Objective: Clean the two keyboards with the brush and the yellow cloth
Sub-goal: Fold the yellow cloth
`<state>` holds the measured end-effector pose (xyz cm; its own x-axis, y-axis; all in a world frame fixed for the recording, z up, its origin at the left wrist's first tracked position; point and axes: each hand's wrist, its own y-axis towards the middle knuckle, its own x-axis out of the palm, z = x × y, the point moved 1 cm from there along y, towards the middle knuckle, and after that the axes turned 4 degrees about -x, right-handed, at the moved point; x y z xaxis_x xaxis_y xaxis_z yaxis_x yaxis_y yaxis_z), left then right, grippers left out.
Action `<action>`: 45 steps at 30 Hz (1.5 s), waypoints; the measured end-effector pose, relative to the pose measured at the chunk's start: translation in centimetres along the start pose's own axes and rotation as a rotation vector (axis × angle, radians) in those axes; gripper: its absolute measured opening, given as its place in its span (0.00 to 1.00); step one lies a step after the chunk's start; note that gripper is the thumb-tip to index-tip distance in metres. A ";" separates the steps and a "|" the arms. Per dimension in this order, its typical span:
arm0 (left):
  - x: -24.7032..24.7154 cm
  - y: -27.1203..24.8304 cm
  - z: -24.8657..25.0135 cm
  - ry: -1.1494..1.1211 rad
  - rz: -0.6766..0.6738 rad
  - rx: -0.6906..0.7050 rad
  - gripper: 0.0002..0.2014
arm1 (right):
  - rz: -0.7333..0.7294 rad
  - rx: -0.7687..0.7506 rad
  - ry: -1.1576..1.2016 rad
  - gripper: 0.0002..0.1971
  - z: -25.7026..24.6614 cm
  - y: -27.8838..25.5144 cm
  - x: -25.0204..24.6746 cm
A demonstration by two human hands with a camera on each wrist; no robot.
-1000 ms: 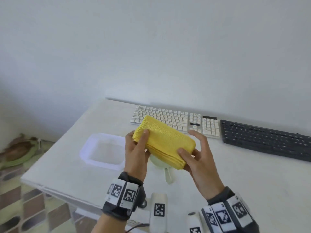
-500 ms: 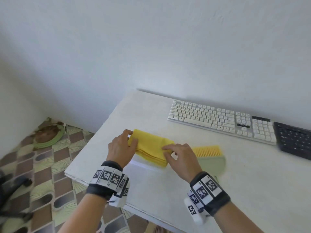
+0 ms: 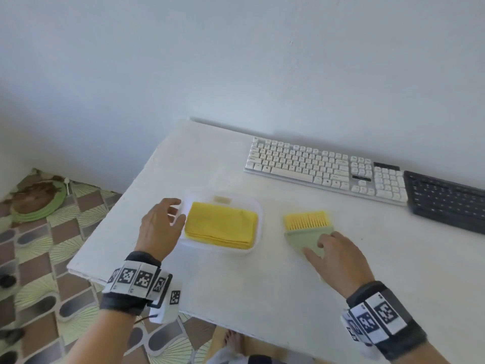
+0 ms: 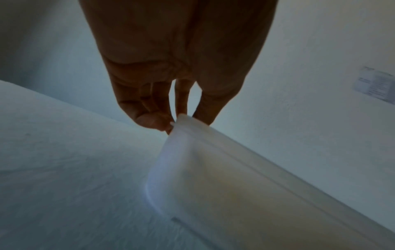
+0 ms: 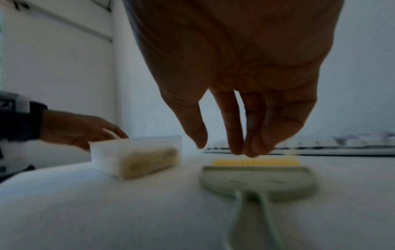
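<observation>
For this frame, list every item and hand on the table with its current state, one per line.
Yellow cloth: folded, lying in the plastic tub.
Plastic tub: on the table, open-topped, corner pinched by the left hand.
Brush: flat on the table, bristles toward the keyboards.
White keyboard: on the table, untouched.
Black keyboard: beside it, untouched.
Left hand: pinching the tub.
Right hand: open, above the brush handle.

You will find no legible text: the white keyboard (image 3: 325, 169) key legends are blurred, and the wrist bands (image 3: 136, 278) carry only square black-and-white marker patterns
</observation>
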<state>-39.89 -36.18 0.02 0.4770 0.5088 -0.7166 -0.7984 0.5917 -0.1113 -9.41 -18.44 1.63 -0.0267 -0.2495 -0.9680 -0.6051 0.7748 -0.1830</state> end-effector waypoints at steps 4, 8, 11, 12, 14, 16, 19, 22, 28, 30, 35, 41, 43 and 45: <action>0.2 -1.0 0.1 0.010 -0.030 0.029 0.15 | -0.055 0.021 -0.086 0.19 1.3 -1.7 1.4; 0.5 -1.9 0.0 -0.045 -0.035 0.043 0.15 | 0.047 0.028 -0.004 0.15 1.0 -2.5 2.3; 0.7 -2.3 -0.3 -0.067 -0.030 0.053 0.16 | 0.006 0.170 0.049 0.13 1.9 -2.1 2.1; 0.7 -2.4 -0.3 -0.074 -0.029 0.051 0.16 | 0.015 0.196 0.090 0.12 2.0 -1.9 1.4; 0.8 -2.7 -0.5 -0.093 -0.029 0.050 0.16 | 0.088 0.194 0.226 0.11 1.7 -1.3 -0.3; 0.9 -3.1 -0.6 -0.139 -0.021 0.054 0.14 | 0.208 0.087 0.372 0.09 0.6 -0.5 -1.6; 1.3 -3.5 -1.0 -0.228 -0.034 0.049 0.09 | 0.332 -0.206 0.461 0.08 -3.2 0.7 -2.9; 1.5 -3.6 -1.3 -0.386 -0.071 0.008 0.09 | 0.280 -0.452 0.348 0.07 -7.0 2.2 -2.1; 1.3 -3.7 -1.5 -0.549 -0.075 -0.060 0.21 | 0.115 -0.628 0.041 0.09 -9.7 4.6 1.1; 1.4 -3.7 -1.7 -0.525 -0.081 -0.046 0.19 | 0.105 -0.644 0.097 0.13 -9.1 4.5 1.3; 1.5 -3.6 -2.2 -0.464 -0.091 -0.002 0.21 | 0.331 -0.390 0.370 0.17 -5.9 2.9 1.1; 0.2 -2.3 -0.3 -0.486 -0.083 0.006 0.30 | 0.130 -0.210 0.707 0.16 -6.9 3.7 0.7; -0.8 0.2 0.4 -0.485 -0.076 0.018 0.32 | 0.156 -0.229 0.718 0.16 -8.0 5.4 -0.2; -1.9 3.5 1.2 -0.446 -0.079 0.042 0.35 | 0.178 -0.239 0.695 0.15 -9.5 7.9 -1.4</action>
<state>-43.17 -34.31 1.80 0.6551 0.6751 -0.3393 -0.7419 0.6598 -0.1195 -21.68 -17.52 3.15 -0.5883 -0.5026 -0.6335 -0.6985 0.7106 0.0848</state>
